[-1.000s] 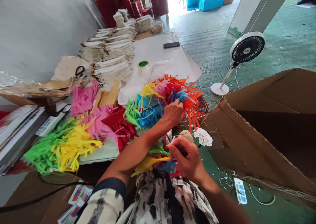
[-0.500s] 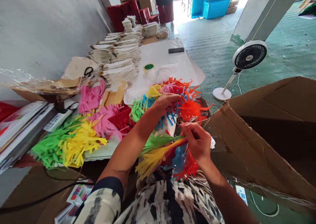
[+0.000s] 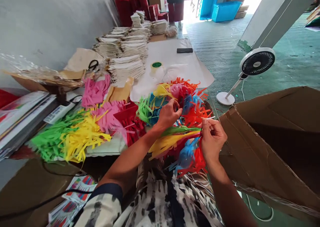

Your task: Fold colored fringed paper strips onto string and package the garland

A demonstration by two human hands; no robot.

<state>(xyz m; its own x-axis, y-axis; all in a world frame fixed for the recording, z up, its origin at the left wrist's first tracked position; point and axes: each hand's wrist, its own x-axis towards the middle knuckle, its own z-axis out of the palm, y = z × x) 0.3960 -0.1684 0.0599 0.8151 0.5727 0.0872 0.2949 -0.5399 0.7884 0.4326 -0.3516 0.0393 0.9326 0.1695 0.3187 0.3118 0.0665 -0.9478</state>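
Observation:
My left hand [image 3: 169, 113] is closed on a bunch of many-coloured fringed paper strips [image 3: 185, 100], held above the table edge. My right hand [image 3: 212, 138] pinches one end of a string of fringed paper [image 3: 172, 142] in green, yellow, blue and red, which hangs across my lap. A thin white strip sticks out above my right fingers. The two hands are a short way apart, with the fringe running between them.
Loose fringe piles [image 3: 72, 137] in green, yellow, pink and red lie on the table at left. Stacks of cream paper [image 3: 127, 58], a tape roll [image 3: 156, 65], scissors [image 3: 93, 65] and a black phone [image 3: 184, 50] lie farther off. An open cardboard box [image 3: 275, 143] and a floor fan [image 3: 255, 65] stand at right.
My right hand has risen and moved right, drawing the fringe string out from my lap. My left hand has shifted slightly down and left on the bunch. The view has tilted down a little.

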